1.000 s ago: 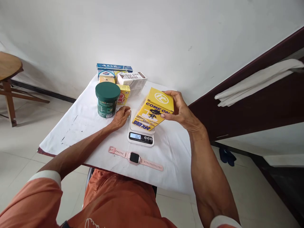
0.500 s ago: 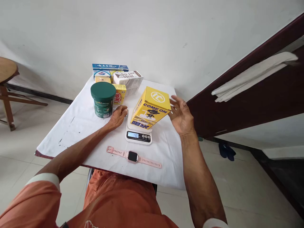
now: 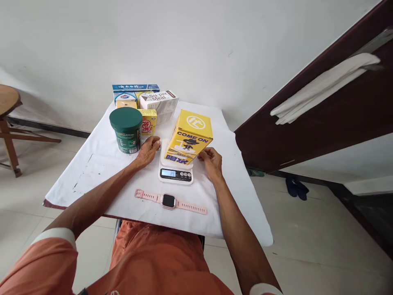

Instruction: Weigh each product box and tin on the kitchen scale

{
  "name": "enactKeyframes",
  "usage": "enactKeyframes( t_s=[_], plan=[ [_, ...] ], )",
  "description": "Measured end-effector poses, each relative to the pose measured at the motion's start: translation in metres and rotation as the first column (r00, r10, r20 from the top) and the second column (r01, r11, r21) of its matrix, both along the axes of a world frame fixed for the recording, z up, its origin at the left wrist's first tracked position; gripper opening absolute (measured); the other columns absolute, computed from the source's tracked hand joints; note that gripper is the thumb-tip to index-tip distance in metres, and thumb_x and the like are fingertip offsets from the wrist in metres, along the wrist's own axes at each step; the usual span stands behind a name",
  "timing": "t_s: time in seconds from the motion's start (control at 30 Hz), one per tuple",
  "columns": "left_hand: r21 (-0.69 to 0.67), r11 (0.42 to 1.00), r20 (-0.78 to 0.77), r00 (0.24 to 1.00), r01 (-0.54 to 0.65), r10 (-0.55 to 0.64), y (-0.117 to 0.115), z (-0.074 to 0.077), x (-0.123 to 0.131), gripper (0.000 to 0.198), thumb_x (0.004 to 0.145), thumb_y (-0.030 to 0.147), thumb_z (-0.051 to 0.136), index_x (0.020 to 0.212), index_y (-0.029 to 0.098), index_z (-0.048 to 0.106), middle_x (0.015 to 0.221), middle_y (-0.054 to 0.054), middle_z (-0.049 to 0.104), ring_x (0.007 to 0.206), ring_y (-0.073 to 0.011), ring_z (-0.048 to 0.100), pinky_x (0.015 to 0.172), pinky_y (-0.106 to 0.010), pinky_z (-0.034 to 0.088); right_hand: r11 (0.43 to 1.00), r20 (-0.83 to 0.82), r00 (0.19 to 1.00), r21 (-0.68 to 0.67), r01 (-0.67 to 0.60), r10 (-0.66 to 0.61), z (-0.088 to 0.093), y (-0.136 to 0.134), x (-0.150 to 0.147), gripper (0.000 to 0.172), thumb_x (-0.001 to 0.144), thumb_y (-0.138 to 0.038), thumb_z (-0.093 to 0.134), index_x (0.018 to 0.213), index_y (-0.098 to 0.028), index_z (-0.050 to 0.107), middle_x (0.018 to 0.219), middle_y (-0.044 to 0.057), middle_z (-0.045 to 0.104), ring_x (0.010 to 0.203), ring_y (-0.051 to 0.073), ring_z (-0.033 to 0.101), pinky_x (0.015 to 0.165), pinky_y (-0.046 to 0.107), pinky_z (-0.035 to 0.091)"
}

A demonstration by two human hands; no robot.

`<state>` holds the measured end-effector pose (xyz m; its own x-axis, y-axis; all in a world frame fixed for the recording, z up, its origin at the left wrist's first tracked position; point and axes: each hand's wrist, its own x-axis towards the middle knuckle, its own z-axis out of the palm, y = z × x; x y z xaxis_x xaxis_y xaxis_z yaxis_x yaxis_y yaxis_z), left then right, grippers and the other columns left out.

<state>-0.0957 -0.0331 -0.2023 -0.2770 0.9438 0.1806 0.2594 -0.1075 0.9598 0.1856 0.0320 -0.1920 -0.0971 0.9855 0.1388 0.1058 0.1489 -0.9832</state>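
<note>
A tall yellow box [image 3: 190, 135] marked "COME ON" stands on a white kitchen scale [image 3: 175, 176], covering most of its platform. The lit display shows digits I cannot read surely. Beside the scale's left edge my left hand [image 3: 148, 152] rests on the cloth, fingers loosely curled in. My right hand [image 3: 211, 162] is close to the scale's right side and the box's lower corner. Its fingers are bent towards the thumb, with no object visible in them; whether the fingertips touch the scale I cannot tell. A pink-strapped smartwatch [image 3: 168, 200] lies flat in front of the scale.
Left of the scale stands a green lidded tub [image 3: 125, 131]. Behind it are a small yellow box [image 3: 148, 121], a white "Super Meal" box [image 3: 161, 106] and a long blue box [image 3: 135, 87]. All are on a white-clothed table [image 3: 101, 164]. A wooden stool [image 3: 9, 100] stands far left.
My right hand has come down and left from beside the box's upper part to the scale's right edge, its fingers folding in. The left hand stays put. The display's digits differ.
</note>
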Motion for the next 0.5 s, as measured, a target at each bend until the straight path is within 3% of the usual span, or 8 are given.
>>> enactKeyframes(
  t_s=[0.1,0.17,0.23,0.3,0.33,0.4,0.5],
  plan=[
    [0.004,1.0,0.007,1.0,0.007,-0.007,-0.001,0.002,0.0,0.031,0.097,0.04,0.055,0.115,0.016,0.063,0.111,-0.012,0.07,0.097,-0.0215,0.071,0.093,-0.04,0.059,1.0,0.003,1.0,-0.014,-0.025,0.025,0.005,0.002,0.004,0.037,0.076,-0.055,0.079,0.088,-0.022,0.068,0.084,0.002,0.069,0.078,0.018,0.066,0.075,0.035,0.055],
    [-0.002,1.0,0.028,1.0,0.004,-0.004,-0.001,0.003,-0.001,0.033,0.095,0.043,0.057,0.114,0.016,0.063,0.109,-0.011,0.071,0.097,-0.0222,0.071,0.092,-0.04,0.059,0.998,-0.018,0.997,-0.011,-0.069,0.069,0.015,0.003,0.007,0.05,0.074,-0.064,0.078,0.104,-0.025,0.068,0.107,0.006,0.072,0.097,0.024,0.069,0.083,0.04,0.057],
    [-0.01,1.0,0.051,0.999,-0.002,0.003,-0.002,0.004,0.0,0.037,0.094,0.048,0.058,0.113,0.017,0.063,0.109,-0.011,0.071,0.097,-0.023,0.072,0.092,-0.041,0.059,0.985,-0.043,0.984,0.019,-0.173,0.173,0.031,0.003,0.008,0.078,0.066,-0.07,0.082,0.131,-0.033,0.059,0.142,0.009,0.06,0.127,0.03,0.061,0.097,0.048,0.056],
    [-0.015,1.0,0.073,0.997,-0.007,0.008,-0.003,0.005,0.0,0.042,0.092,0.053,0.06,0.114,0.017,0.063,0.109,-0.011,0.072,0.097,-0.0236,0.073,0.093,-0.042,0.058,0.952,-0.019,0.953,0.058,-0.299,0.301,0.05,0.001,0.002,0.11,0.057,-0.069,0.089,0.151,-0.042,0.04,0.164,0.008,0.039,0.147,0.032,0.043,0.109,0.055,0.049],
    [-0.018,1.0,0.085,0.996,-0.008,0.009,-0.003,0.006,0.0,0.045,0.091,0.056,0.061,0.114,0.017,0.062,0.109,-0.011,0.072,0.097,-0.024,0.073,0.094,-0.043,0.058,0.933,0.015,0.935,0.07,-0.353,0.353,0.058,0.0,-0.002,0.121,0.054,-0.066,0.092,0.156,-0.044,0.031,0.167,0.008,0.034,0.15,0.033,0.039,0.112,0.058,0.046],
    [-0.027,1.0,0.114,0.993,-0.01,0.013,-0.005,0.009,0.001,0.052,0.088,0.061,0.061,0.115,0.017,0.062,0.11,-0.011,0.072,0.098,-0.0252,0.073,0.095,-0.043,0.058,0.896,0.079,0.899,0.077,-0.437,0.431,0.073,-0.005,-0.014,0.13,0.053,-0.057,0.096,0.16,-0.043,0.024,0.164,0.009,0.039,0.147,0.034,0.043,0.113,0.06,0.045],
    [-0.051,0.999,0.131,0.991,-0.012,0.019,-0.007,0.013,0.001,0.06,0.086,0.068,0.06,0.115,0.016,0.061,0.113,-0.013,0.072,0.098,-0.0264,0.074,0.096,-0.045,0.057,0.86,0.102,0.861,0.066,-0.506,0.498,0.086,-0.011,-0.029,0.115,0.058,-0.051,0.097,0.155,-0.037,0.036,0.15,0.01,0.056,0.131,0.034,0.059,0.106,0.058,0.053]
  ],
)
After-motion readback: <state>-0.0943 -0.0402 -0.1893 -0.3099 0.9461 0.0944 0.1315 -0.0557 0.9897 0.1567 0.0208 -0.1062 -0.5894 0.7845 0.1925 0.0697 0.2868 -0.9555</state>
